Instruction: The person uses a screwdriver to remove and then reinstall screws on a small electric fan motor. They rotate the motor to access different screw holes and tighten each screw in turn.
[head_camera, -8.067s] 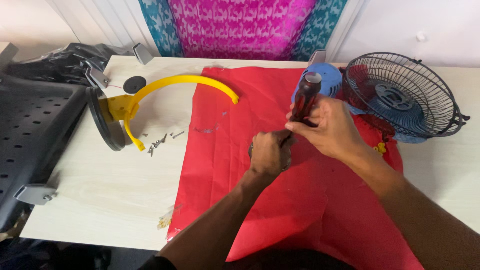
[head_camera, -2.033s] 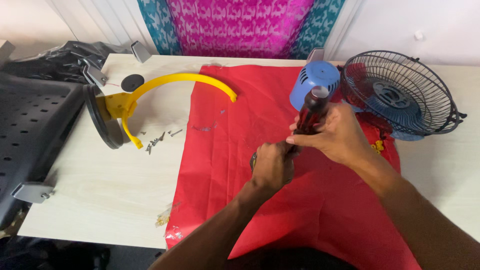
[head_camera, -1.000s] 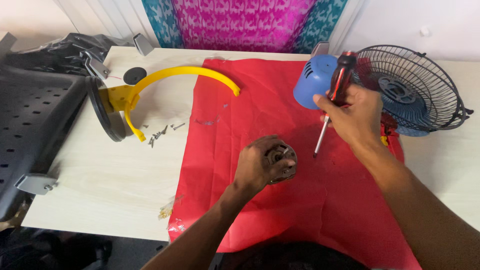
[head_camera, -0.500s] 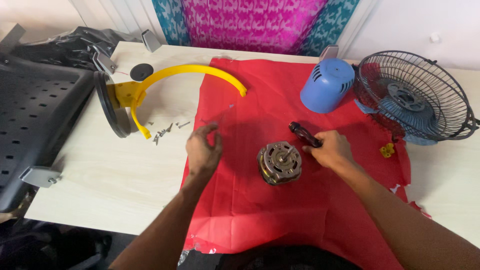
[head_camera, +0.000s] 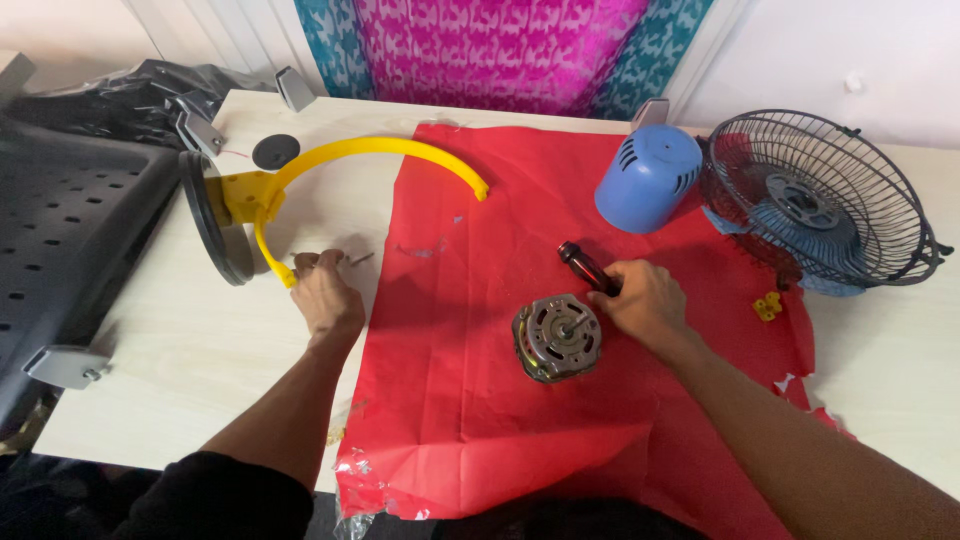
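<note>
The left hand pinches at small screws on the worktop beside the yellow bracket, while the right hand lays down a screwdriver, fingers closed around it, just beside the motor (likely a fastening step, needing a firm pinch).

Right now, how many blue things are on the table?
2. A blue cup-shaped cover stands at the far edge of the red sheet, and blue fan blades sit inside the dark wire cage on the right. Others may be hidden.
</note>
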